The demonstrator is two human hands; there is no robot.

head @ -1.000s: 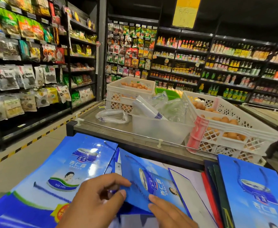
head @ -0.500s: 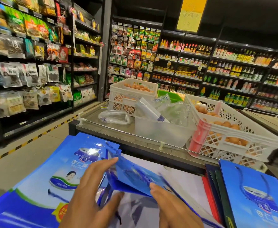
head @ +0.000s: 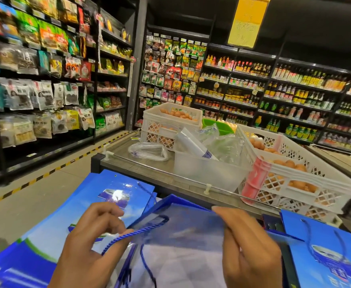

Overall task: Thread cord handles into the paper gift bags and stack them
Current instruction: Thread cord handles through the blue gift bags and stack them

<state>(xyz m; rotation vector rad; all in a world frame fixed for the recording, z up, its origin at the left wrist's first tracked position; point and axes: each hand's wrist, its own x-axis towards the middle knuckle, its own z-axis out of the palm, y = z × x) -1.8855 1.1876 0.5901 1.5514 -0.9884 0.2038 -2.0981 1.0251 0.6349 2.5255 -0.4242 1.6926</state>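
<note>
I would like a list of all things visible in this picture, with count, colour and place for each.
held gift bag: one, blue, raised between both hands
cord: one, blue, at the left fingers
gift bags on the left: several, blue, lying flat
gift bag on the right: one, blue, with cord
egg crates: two, white, on the steel counter
clear tub: one, between the crates, holding plastic bags
shelves: dark, packed with goods, behind and left
sign: one, yellow, overhead
left hand: pinches the cord
right hand: grips the bag's edge
</note>
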